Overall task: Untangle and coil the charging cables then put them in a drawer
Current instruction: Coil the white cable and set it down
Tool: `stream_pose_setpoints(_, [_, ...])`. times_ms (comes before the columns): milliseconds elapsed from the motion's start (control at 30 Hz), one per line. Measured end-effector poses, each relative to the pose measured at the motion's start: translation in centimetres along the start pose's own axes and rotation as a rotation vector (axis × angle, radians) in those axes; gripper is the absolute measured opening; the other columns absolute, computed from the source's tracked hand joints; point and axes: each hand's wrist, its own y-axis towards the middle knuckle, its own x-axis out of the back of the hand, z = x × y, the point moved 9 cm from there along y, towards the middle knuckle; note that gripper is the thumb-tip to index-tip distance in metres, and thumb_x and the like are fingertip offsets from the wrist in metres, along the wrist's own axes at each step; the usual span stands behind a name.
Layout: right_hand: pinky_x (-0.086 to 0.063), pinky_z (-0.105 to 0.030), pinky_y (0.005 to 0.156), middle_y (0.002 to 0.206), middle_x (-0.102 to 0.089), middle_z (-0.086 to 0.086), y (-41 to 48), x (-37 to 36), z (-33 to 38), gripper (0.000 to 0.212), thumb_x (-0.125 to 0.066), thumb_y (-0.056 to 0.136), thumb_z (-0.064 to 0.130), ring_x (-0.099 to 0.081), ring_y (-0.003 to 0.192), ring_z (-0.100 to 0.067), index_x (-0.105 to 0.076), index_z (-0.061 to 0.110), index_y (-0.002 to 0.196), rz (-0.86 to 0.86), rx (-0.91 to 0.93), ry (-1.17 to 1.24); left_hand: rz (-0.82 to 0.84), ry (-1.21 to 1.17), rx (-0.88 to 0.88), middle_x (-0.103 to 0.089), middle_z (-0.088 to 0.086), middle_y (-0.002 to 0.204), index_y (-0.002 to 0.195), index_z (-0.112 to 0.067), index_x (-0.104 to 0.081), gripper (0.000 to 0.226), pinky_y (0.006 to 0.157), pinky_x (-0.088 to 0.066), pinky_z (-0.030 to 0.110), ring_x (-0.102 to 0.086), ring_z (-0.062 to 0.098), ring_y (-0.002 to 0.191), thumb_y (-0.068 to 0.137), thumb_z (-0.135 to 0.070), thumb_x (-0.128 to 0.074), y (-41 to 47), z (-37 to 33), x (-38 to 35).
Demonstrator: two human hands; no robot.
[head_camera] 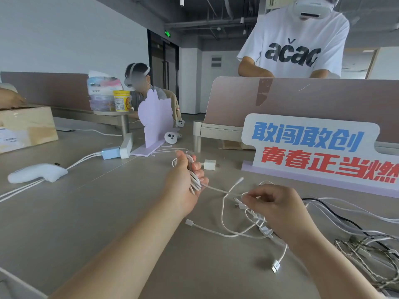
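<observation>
White charging cable (218,189), coiled in the left hand's (185,180) closed grip, risked snagging the loose cables (237,233) beneath the right hand's (278,206) pinching grip.

Single head view, wide-angle, facing forward-down, close over desk (86,212).

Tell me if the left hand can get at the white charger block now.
Probably, to touch: the white charger block lies just past the left hand, nothing between. But that hand grips the cable coil.
</observation>
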Motion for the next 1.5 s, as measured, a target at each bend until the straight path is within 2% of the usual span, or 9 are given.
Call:
stream_pose_setpoints(233, [-0.040, -0.011, 0.057, 0.062, -0.063, 0.011, -1.0, 1.5, 2.6, 0.007, -0.079, 0.069, 0.027, -0.056, 0.068, -0.005, -0.072, 0.025, 0.070, -0.230, 0.240, -0.301, 0.109, 1.063, -0.094, -0.045, -0.001, 0.062, 0.078, -0.015, -0.057, 0.047, 0.057, -0.039, 0.027, -0.040, 0.015, 0.050, 0.093, -0.056, -0.040, -1.7, 1.5, -0.6])
stream_pose_setpoints(400, [-0.045, -0.029, 0.061, 0.067, -0.065, 0.001, -1.3, 2.6, 3.3, 0.014, -0.081, 0.066, 0.025, -0.058, 0.065, -0.017, -0.068, 0.028, 0.067, -0.306, 0.278, -0.226, 0.562, 1.226, 0.134, -0.047, -0.004, 0.063, 0.088, -0.010, -0.060, 0.067, 0.051, -0.040, 0.018, -0.042, 0.009, 0.052, 0.078, -0.075, -0.047, -4.8, 5.7, -3.3])
stream_pose_setpoints(533, [-0.051, -0.031, 0.067, 0.070, -0.068, 0.008, -1.1, 1.8, 3.3, 0.018, -0.079, 0.069, 0.017, -0.062, 0.072, -0.014, -0.068, 0.030, 0.065, -0.210, 0.236, -0.118, 0.888, 1.349, 0.228, -0.050, 0.006, 0.071, 0.096, 0.004, -0.056, 0.037, 0.052, -0.040, 0.023, -0.044, 0.017, 0.061, 0.089, -0.032, -0.060, -7.9, 8.2, -4.1])
stream_pose_setpoints(667, [-0.052, -0.033, 0.065, 0.070, -0.070, 0.000, -0.5, 1.5, 2.0, 0.012, -0.075, 0.074, 0.014, -0.064, 0.066, -0.017, -0.068, 0.023, 0.070, -0.155, 0.161, 0.005, 0.991, 1.274, 0.100, -0.053, 0.002, 0.068, 0.089, -0.013, -0.052, 0.006, 0.052, -0.037, 0.025, -0.045, 0.006, 0.050, 0.095, -0.013, -0.054, -9.2, 7.7, -6.0])
stream_pose_setpoints(833, [-0.030, -0.023, 0.044, 0.050, -0.049, -0.010, 0.5, 0.2, -2.0, 0.012, -0.065, 0.082, 0.007, -0.039, 0.042, -0.017, -0.065, 0.000, 0.073, -0.008, -0.166, 0.379, 0.763, 0.957, -0.035, -0.059, -0.008, 0.061, 0.143, -0.025, -0.030, 0.069, 0.050, -0.039, 0.016, -0.051, 0.006, 0.052, 0.084, -0.019, -0.065, -7.6, 4.8, -6.5])
stream_pose_setpoints(967, [-0.021, -0.022, 0.045, 0.043, -0.035, 0.003, 0.1, -1.4, -1.8, 0.024, -0.064, 0.086, 0.022, -0.027, 0.039, -0.010, -0.070, 0.006, 0.069, 0.074, -0.179, 0.244, 0.489, 0.725, -0.115, -0.050, 0.001, 0.048, 0.119, -0.003, -0.056, 0.038, 0.039, -0.027, 0.017, -0.035, 0.013, 0.041, 0.086, -0.022, -0.059, -4.8, 1.6, -5.3])
stream_pose_setpoints(1200, [-0.027, -0.025, 0.049, 0.047, -0.043, 0.007, -0.5, -3.5, 0.7, 0.040, -0.058, 0.087, 0.027, -0.033, 0.048, -0.010, -0.045, 0.024, 0.049, 0.047, 0.109, -0.358, 0.115, 1.158, -0.228, -0.060, -0.005, 0.050, 0.086, 0.000, -0.063, 0.033, 0.051, -0.034, 0.023, -0.043, 0.005, 0.040, 0.091, -0.032, -0.058, -1.6, 0.3, -0.8])
stream_pose_setpoints(1333, [-0.029, -0.027, 0.050, 0.048, -0.041, 0.002, -0.6, -3.4, 0.4, 0.036, -0.057, 0.088, 0.029, -0.035, 0.051, -0.013, -0.048, 0.014, 0.057, 0.040, 0.099, -0.432, 0.052, 1.056, -0.041, -0.066, 0.003, 0.072, 0.084, -0.009, -0.068, 0.032, 0.048, -0.037, 0.021, -0.047, 0.013, 0.049, 0.092, -0.038, -0.058, -0.8, 1.2, 0.7])
stream_pose_setpoints(1500, [-0.027, -0.026, 0.047, 0.045, -0.039, 0.003, -0.5, -2.5, -0.2, 0.040, -0.059, 0.087, 0.029, -0.033, 0.049, -0.012, -0.045, 0.013, 0.053, 0.029, 0.062, -0.436, 0.117, 0.439, 0.369, -0.067, -0.004, 0.071, 0.084, -0.015, -0.057, 0.020, 0.036, -0.029, 0.013, -0.042, 0.005, 0.040, 0.096, -0.030, -0.051, -1.4, 3.5, 0.7])
